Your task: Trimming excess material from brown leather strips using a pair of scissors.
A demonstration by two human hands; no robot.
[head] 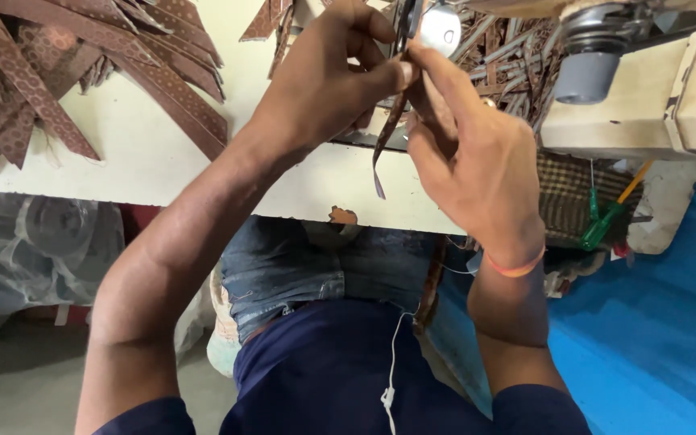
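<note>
Brown strap (387, 137) pinched by both hands, left (328, 76), right (469, 153), above table edge (203, 193).

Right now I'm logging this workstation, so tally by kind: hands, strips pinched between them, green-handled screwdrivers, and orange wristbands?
Hands: 2, the left hand and the right hand
Brown strip pinched between both hands: 1
Green-handled screwdriver: 1
Orange wristband: 1
Total: 5

Even, soft daylight; mild wide-angle stretch, slight blur at edges.
</note>
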